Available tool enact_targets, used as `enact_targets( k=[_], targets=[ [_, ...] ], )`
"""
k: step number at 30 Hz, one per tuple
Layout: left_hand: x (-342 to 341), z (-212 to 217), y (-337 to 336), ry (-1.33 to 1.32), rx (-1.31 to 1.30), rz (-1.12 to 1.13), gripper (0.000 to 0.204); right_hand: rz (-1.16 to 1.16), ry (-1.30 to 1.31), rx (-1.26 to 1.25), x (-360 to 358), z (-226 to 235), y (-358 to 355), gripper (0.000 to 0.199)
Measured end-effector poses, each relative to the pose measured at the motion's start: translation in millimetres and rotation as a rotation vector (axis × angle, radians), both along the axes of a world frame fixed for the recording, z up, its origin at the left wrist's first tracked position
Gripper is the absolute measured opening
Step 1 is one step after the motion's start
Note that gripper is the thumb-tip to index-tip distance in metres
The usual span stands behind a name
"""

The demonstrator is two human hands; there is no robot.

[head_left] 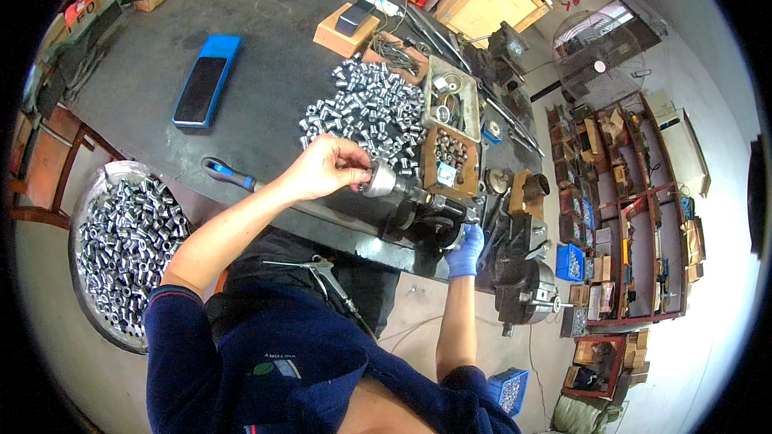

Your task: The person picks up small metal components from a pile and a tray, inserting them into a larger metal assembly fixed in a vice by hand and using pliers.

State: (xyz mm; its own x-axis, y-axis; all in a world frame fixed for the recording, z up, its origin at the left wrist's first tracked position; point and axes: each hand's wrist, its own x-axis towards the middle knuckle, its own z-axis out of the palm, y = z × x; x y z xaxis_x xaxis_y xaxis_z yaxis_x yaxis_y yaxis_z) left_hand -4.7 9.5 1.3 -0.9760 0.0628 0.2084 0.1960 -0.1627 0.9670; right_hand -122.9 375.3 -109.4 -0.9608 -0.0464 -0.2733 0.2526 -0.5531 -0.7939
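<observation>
My bare left hand point(326, 169) is closed, fingertips pinched at the face of a round metal chuck point(382, 180) on a dark bench spindle device point(420, 207). Whatever lies between those fingers is hidden. My right hand point(465, 252), in a blue glove, curls round the rim of a dark wheel point(447, 233) at the device's right end. Just beyond my left hand a heap of small shiny metal sleeves point(366, 108) covers part of the dark worktable point(265, 24). A blue-and-black screwdriver-like tool point(229, 173) lies left of my left wrist.
A perforated round tray point(76, 273) full of sleeves stands lower left. On the table are a blue-cased phone point(207, 84), a cardboard box of small parts point(450, 185) and a plastic bin point(432, 88). An air gun point(330, 277) lies near my lap; a bench vise point(527, 289) stands right.
</observation>
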Motion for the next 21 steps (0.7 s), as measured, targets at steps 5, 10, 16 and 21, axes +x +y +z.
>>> enact_targets(
  k=[5,10,16,21],
  targets=[
    [-8,6,7,-0.059,0.132,-0.069,0.013,0.036,0.030,0.061,-88,6,24,0.028],
    [-2,-2,-4,-0.100,0.160,-0.024,0.016,-0.130,0.282,-0.006,-29,119,-45,0.027],
    [4,3,-9,-0.151,0.220,-0.033,0.017,-0.031,0.402,-0.032,54,113,-14,0.034],
    [4,7,-8,-0.165,0.215,-0.031,0.018,0.148,0.090,-0.154,34,32,10,0.025]
  ],
)
